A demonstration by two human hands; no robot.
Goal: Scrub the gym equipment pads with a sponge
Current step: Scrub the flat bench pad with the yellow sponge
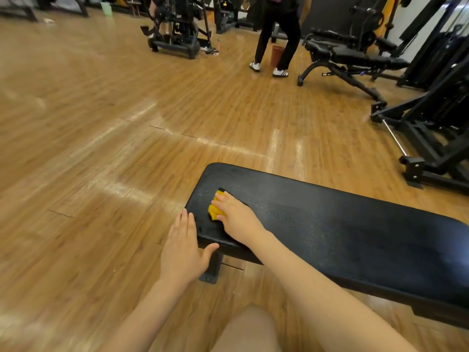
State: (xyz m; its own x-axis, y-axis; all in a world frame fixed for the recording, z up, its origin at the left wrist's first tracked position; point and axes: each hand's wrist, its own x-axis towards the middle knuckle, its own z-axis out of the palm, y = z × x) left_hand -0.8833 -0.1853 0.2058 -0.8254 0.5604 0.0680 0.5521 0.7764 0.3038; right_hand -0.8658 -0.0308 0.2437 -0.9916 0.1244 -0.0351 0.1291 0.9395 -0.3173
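Right hand (237, 217) reaches forward from a bare forearm, palm down, fingers laid over a yellow sponge with a dark scouring layer (216, 206), pressing it flat onto the pad; fingers look mostly straight with a slight curl at the tips, thumb side toward the near edge. Left hand (182, 246) spread wide, fingers straight and together, thumb out to the right, holding nothing; its fingertips reach the near left corner of the pad, thumb tip at the pad's front edge. Contact there can't be confirmed.

Surface is a long black padded vinyl bench top (342, 232), running from centre to the right edge, slightly glossy, with a black metal foot (212, 269) showing under the near end. Shiny wood-plank floor (101, 148) all round. Further back: a black adjustable weight bench (352, 55), a black machine frame (431, 133) at right, another black weight machine (177, 29) at top centre. A person in black trousers and white trainers (276, 39) stands beside a small brown bucket (277, 54).

Sponge lies near the pad's left end, mostly under the right fingers, yellow edge sticking out left of them, just beside the left fingertips.
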